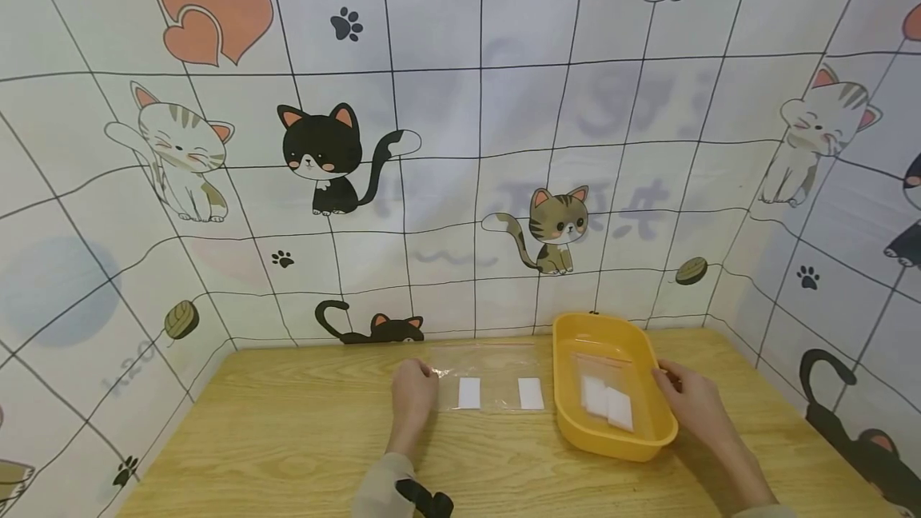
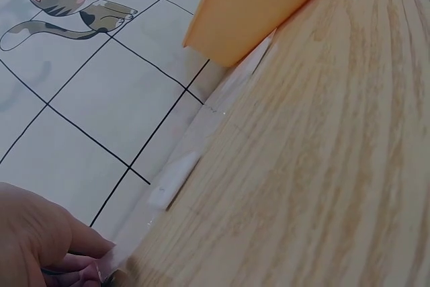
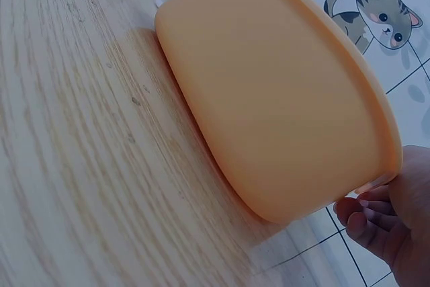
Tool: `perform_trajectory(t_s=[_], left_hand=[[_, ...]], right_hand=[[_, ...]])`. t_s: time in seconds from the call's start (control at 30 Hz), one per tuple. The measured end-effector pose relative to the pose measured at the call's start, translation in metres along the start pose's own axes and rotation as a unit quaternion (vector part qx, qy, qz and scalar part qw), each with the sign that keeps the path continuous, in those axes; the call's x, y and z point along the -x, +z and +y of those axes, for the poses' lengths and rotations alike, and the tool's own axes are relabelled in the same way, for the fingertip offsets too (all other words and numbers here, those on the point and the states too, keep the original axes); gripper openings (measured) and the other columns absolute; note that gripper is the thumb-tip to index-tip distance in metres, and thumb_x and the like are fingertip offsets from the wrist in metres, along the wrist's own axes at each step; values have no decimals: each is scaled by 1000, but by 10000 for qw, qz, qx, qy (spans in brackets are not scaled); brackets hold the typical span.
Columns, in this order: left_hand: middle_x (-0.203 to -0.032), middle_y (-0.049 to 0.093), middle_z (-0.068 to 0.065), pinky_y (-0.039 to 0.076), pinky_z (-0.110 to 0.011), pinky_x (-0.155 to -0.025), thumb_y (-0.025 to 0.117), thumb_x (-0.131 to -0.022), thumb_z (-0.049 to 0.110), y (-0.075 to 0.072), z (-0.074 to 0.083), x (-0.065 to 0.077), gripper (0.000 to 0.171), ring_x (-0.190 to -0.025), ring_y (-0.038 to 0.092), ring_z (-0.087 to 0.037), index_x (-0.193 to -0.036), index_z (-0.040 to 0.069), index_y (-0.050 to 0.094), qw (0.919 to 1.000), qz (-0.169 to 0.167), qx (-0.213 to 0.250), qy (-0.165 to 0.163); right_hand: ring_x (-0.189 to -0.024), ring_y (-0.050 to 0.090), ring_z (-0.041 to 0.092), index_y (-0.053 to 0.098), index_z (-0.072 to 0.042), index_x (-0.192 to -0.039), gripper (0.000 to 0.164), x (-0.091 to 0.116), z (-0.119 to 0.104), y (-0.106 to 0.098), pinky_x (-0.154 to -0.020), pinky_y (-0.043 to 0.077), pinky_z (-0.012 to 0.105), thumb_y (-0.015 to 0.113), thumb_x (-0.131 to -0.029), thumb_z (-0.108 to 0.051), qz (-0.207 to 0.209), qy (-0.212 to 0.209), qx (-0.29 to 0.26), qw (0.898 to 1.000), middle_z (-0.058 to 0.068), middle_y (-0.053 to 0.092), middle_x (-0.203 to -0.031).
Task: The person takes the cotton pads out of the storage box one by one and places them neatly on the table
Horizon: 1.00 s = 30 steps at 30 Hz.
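My left hand [image 1: 415, 392] pinches the left end of clear plastic bags [image 1: 496, 400] that lie flat on the table. Two white cards show through the plastic, a left card [image 1: 469, 393] and a right card [image 1: 531, 394]. A yellow plastic basin [image 1: 612, 448] stands just right of them, and my right hand [image 1: 687, 398] grips its right rim. Inside the basin lie more clear bags with white cards [image 1: 608, 402]. In the right wrist view the fingers [image 3: 376, 230] curl under the rim of the basin [image 3: 269, 92].
The wooden table [image 1: 288, 422] runs back to a hanging cloth [image 1: 446, 206] printed with cats and grid lines. The cloth also closes off both sides. A black strap [image 1: 424, 498] sits on the left sleeve.
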<state>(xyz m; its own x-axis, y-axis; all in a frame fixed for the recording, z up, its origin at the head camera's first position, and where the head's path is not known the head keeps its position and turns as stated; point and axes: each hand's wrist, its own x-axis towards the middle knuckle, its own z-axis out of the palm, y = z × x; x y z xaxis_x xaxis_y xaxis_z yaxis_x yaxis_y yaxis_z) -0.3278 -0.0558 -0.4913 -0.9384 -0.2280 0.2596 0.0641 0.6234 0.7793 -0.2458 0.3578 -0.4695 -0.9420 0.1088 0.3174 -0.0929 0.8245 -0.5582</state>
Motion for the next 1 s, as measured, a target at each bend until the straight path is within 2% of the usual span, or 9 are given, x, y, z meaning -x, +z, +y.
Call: perform_trajectory(t_s=[0.2, 0.43, 0.67, 1.0], left_hand=[[-74, 67, -12, 55, -47, -65, 71, -78, -3, 2, -2, -1, 12, -69, 65, -32, -69, 0, 64, 9996, 147, -177, 138], [-80, 69, -15, 55, -48, -69, 72, -81, 2, -2, -1, -1, 9, -74, 66, -34, -75, -2, 66, 9999, -45, -98, -45], [-77, 68, -16, 55, -48, -67, 73, -81, 4, -8, 1, -2, 10, -71, 65, -34, -77, -2, 66, 9999, -2, -115, 59], [-83, 68, -12, 54, -45, -71, 74, -89, 14, -16, 14, -5, 15, -77, 63, -29, -86, 0, 70, 9982, -413, 161, -414]], right_hand=[[-89, 66, 33, 54, 19, -129, 45, 0, -1, 0, -65, 55, 30, 51, -107, -20, -61, 43, -12, 10000, 26, 69, -102], [-88, 65, 30, 53, 19, -130, 46, 0, -1, 0, -64, 53, 25, 50, -107, -21, -114, 85, -76, 9999, 24, 69, -102], [-88, 66, 31, 55, 19, -128, 44, 0, 0, 0, -64, 53, 26, 52, -106, -19, 24, 0, 12, 10000, 25, 69, -100], [-92, 66, 35, 53, 19, -129, 45, -1, 0, 1, -68, 55, 33, 51, -106, -19, -44, 73, 13, 10000, 27, 69, -102]])
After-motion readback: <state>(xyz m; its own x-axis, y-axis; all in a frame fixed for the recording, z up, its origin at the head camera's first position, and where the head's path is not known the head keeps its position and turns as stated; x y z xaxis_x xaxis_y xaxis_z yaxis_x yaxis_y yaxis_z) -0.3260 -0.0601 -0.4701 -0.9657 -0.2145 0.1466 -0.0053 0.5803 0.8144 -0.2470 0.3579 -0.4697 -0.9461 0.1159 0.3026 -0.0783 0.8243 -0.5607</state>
